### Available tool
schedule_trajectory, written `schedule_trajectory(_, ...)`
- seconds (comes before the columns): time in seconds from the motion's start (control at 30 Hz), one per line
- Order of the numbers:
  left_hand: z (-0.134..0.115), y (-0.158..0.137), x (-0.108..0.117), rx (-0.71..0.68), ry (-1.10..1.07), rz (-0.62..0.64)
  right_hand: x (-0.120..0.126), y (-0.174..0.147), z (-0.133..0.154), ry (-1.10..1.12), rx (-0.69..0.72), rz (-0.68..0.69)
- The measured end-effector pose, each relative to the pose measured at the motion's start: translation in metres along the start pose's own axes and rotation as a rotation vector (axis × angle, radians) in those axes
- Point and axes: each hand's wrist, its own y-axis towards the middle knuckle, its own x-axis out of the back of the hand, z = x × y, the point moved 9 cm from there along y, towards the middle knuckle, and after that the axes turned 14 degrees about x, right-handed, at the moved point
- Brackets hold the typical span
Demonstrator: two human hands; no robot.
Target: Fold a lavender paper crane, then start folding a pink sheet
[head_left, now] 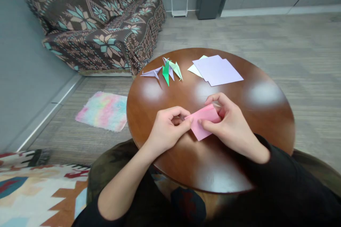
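Note:
A piece of pink origami paper (204, 121), folded into a small layered shape, is held between both hands above the round wooden table. My left hand (170, 126) pinches its left corner between thumb and fingers. On the other side my right hand (229, 122) grips it, the thumb pressed on the front face and the fingers behind. The index finger of that hand is raised and bent near the upper edge. The back of the paper and the fingertips behind it are hidden.
Several folded paper cranes, among them a green one (166, 72) and a purple one (153, 73), stand at the table's far left. Purple paper sheets (220, 71) lie over a pale green sheet (195, 70) at the back. Around the brown table (271, 124) are a covered sofa (106, 39) and a fluffy rug (103, 111).

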Motion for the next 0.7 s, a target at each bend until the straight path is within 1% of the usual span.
schedule_trajectory(0.2, -0.004, 0.002, 0.018, -0.025, -0.01, -0.081, 0.01, 0.005, -0.003, -0.004, 0.023, -0.021)
schedule_trajectory(0.3, -0.005, 0.003, 0.024, -0.025, -0.023, -0.116, 0.011, 0.006, -0.004, 0.01, 0.034, -0.02)
schedule_trajectory(0.4, -0.005, 0.002, 0.021, -0.015, -0.049, -0.12, 0.009, 0.006, -0.001, 0.017, 0.053, -0.012)
schedule_trajectory(0.57, -0.001, 0.0, 0.009, 0.02, -0.092, -0.061, 0.002, 0.004, 0.002, 0.05, 0.058, 0.002)
schedule_trajectory(0.7, 0.001, -0.001, 0.007, 0.037, -0.112, -0.049, -0.005, 0.002, 0.004, 0.085, 0.074, 0.037)
